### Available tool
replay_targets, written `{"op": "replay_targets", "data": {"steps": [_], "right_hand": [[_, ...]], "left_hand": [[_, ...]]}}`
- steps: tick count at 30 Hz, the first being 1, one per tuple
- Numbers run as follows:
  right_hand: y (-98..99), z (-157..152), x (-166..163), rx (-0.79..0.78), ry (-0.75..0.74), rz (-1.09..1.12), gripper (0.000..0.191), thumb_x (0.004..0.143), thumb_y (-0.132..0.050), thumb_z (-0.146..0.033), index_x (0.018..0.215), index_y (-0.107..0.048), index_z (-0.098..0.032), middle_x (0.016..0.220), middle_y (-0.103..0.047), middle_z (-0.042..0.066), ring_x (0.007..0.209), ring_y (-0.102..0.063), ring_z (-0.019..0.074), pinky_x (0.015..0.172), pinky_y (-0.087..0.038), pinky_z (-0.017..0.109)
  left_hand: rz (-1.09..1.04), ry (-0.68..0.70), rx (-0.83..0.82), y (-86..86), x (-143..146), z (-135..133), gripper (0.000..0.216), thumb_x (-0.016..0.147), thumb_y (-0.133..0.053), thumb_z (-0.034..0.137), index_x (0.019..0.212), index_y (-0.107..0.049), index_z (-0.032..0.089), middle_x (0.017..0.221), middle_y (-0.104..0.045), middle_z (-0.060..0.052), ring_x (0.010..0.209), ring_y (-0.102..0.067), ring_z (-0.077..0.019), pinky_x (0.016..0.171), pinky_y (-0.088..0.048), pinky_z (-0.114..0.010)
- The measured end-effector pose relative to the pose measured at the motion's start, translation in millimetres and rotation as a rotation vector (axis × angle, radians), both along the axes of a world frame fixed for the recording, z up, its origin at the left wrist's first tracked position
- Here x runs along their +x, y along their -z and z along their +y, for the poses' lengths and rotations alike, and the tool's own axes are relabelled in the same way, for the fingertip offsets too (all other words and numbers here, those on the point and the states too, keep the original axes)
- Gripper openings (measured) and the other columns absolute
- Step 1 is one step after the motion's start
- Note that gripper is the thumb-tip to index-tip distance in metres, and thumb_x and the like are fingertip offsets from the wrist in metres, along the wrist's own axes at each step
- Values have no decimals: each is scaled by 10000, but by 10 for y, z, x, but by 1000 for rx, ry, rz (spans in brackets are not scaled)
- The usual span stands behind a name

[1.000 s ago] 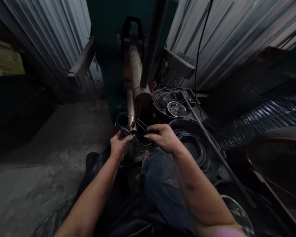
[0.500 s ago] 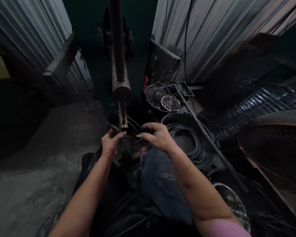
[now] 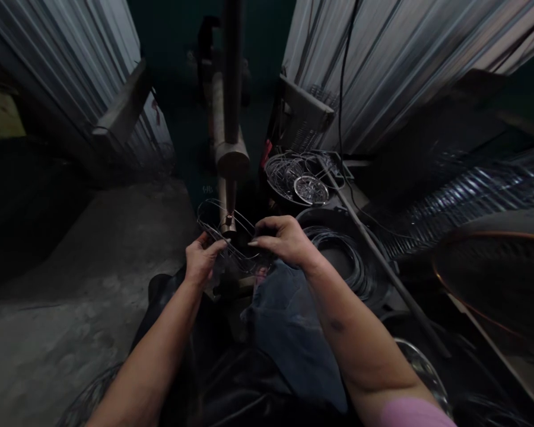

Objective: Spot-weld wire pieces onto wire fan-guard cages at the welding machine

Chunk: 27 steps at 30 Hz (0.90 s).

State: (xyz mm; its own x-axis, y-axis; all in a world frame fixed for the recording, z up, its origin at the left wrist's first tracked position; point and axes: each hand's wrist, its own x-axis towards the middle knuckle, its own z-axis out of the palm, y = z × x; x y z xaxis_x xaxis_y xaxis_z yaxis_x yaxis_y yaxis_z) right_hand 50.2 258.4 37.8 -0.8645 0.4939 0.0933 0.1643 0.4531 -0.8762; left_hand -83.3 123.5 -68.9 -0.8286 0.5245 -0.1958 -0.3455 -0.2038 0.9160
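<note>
A wire frame made of thin bent rods is held between my two hands, in front of the machine's electrode. My left hand pinches its left side, thumb on top. At the right end, my right hand has its thumb and curled fingers round the wires; the exact contact is dark. The wire loops pass around or beside the electrode tip, and I cannot tell whether they touch it. Above it hangs a thick round metal arm, like that of a spot welder.
To the right, a basin holds tangled wire pieces and a round wire piece. Nearer stands a dark tub with coiled wire rings. A long rod lies slantwise beside it. Stacked wire racks shine at the far right.
The view has shifted slightly, so the machine appears further right. My hands keep their hold on the wire frame, with little visible movement.
</note>
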Motion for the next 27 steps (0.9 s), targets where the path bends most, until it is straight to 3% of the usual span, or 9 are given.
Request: {"op": "replay_targets", "data": {"steps": [6, 9, 15, 23, 27], "right_hand": [[3, -52, -226, -425, 79, 144, 326, 527, -806, -368, 705, -647, -147, 614, -580, -32, 561, -518, 103, 567, -431, 240], [4, -4, -391, -549, 153, 179, 321, 535, -798, -373, 701, -644, -145, 591, -595, -25, 515, -505, 87, 524, -410, 223], [-39, 103, -758, -568, 54, 39, 361, 464, -832, -330, 724, -694, -121, 502, -579, -33, 409, -435, 60, 411, -311, 196], [-54, 116, -1019, -576, -87, -15, 340, 408, -870, -295, 552, -624, -109, 472, -572, -13, 449, -515, 102, 473, -414, 239], [-52, 141, -1086, -592, -33, -15, 377, 380, -880, -268, 593, -608, -117, 499, -571, -19, 466, -526, 108, 478, -433, 249]], "left_hand": [[-139, 60, -68, -10, -92, -123, 423, 538, -796, 389, 833, -684, 108, 657, -628, -14, 549, -563, -115, 540, -440, -240], [-165, 32, -85, -10, -167, -138, 411, 528, -798, 395, 793, -667, 109, 653, -615, -4, 524, -554, -101, 497, -416, -222], [-198, 8, -124, -42, -258, -108, 408, 522, -773, 399, 771, -656, 98, 610, -606, -17, 468, -549, -110, 435, -381, -218], [-226, 0, -189, -35, -304, -96, 396, 526, -769, 425, 714, -629, 105, 545, -571, -16, 436, -545, -125, 413, -365, -220], [-258, 14, -175, 5, -303, -79, 418, 521, -781, 441, 715, -611, 112, 553, -568, -17, 434, -552, -138, 407, -374, -233]]}}
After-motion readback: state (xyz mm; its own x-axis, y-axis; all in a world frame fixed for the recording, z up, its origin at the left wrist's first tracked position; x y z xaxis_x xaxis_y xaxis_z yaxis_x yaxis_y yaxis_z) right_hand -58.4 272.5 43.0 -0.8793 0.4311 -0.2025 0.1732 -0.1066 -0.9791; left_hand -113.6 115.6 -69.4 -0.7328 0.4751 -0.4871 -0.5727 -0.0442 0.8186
